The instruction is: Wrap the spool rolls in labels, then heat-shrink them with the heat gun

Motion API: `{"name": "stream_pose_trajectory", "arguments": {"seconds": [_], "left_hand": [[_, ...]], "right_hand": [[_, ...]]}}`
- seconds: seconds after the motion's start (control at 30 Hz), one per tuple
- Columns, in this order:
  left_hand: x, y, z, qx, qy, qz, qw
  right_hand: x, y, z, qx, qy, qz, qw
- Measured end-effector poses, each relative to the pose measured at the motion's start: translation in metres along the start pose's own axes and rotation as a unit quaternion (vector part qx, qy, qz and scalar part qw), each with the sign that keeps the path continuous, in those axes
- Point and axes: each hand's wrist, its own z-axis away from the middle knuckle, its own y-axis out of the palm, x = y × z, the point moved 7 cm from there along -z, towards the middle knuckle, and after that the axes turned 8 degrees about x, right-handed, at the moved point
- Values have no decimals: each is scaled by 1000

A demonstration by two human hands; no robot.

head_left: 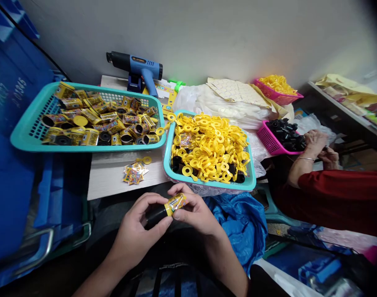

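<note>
My left hand (134, 233) is closed around the dark end of a small black tube (157, 213) held over my lap. My right hand (196, 212) pinches a yellow printed sleeve (175, 203) that sits on the tube's other end. Just ahead, a teal basket (168, 163) holds a heap of yellow plastic rings (208, 146) with a few black tubes among them. A wider teal basket (27, 138) at the left contains several tubes wrapped in yellow sleeves (98, 121). A small stack of loose sleeves (134, 172) lies on the table (104, 177).
A blue heat gun (139, 70) stands at the back by the wall. A co-worker in a red sleeve (333, 198) reaches toward a pink basket of black tubes (279, 134). Another pink basket (276, 91) holds yellow parts. Blue crates (12, 173) stand left; a blue bag (241, 222) lies right.
</note>
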Motion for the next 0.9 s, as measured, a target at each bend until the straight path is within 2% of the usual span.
{"name": "stream_pose_trajectory", "arguments": {"seconds": [0.13, 0.23, 0.33, 0.47, 0.6, 0.77, 0.9], "left_hand": [[-6, -3, 5, -47, 59, -25, 997], [-7, -3, 4, -34, 76, 2, 997], [0, -3, 1, -24, 40, 49, 998], [16, -2, 3, -51, -38, 99, 993], [20, -1, 4, -48, -54, 87, 994], [17, -4, 1, -19, -29, 31, 999], [20, -5, 0, -17, -7, 14, 1000]], "right_hand": [[8, -2, -2, 29, -25, 32, 999], [14, -3, -5, 59, -53, 59, 995], [18, -4, -8, 82, -66, 113, 988], [21, -3, -12, 122, -70, 151, 978], [16, -3, -12, 121, -59, 103, 986], [-1, -4, -10, 86, -50, -30, 995], [-9, -2, -10, 64, -59, -79, 993]]}}
